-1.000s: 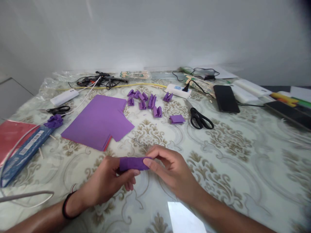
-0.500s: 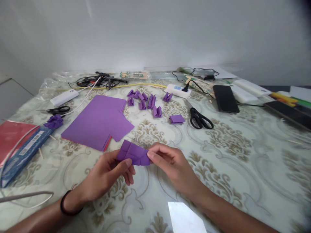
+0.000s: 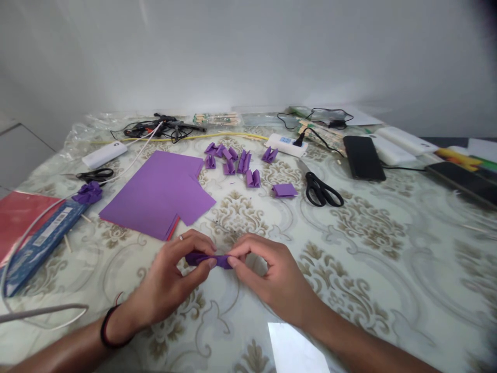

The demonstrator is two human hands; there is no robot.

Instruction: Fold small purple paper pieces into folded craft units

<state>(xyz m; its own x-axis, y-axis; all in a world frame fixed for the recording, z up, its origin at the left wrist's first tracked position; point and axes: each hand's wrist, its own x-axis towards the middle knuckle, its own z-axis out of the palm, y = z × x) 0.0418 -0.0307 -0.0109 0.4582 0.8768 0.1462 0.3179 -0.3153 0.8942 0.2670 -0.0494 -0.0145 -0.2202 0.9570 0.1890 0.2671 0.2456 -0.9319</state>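
Note:
A small creased piece of purple paper [image 3: 222,261] is pinched between both hands above the tablecloth. My left hand [image 3: 176,277] grips its left end with thumb and fingertips. Its right end sits between the thumb and fingers of my right hand [image 3: 267,272]. The paper shows as a narrow strip, partly covered by the fingers. Beyond the hands lie several folded purple paper pieces [image 3: 244,161] in a loose group, with one flatter folded piece [image 3: 284,190] nearer. A stack of purple sheets [image 3: 151,191] lies to the left.
Black-handled scissors [image 3: 322,190] lie right of the folded pieces, near a phone [image 3: 364,158]. A white power strip [image 3: 286,145] and tangled black cables [image 3: 163,127] lie at the back. On the left are a crumpled purple paper flower [image 3: 87,192], a blue box [image 3: 44,246] and a second pair of scissors [image 3: 96,175].
The purple paper was spread with its creased face showing; now it is folded or tilted into a narrow strip. The left fingers have moved up onto its far edge.

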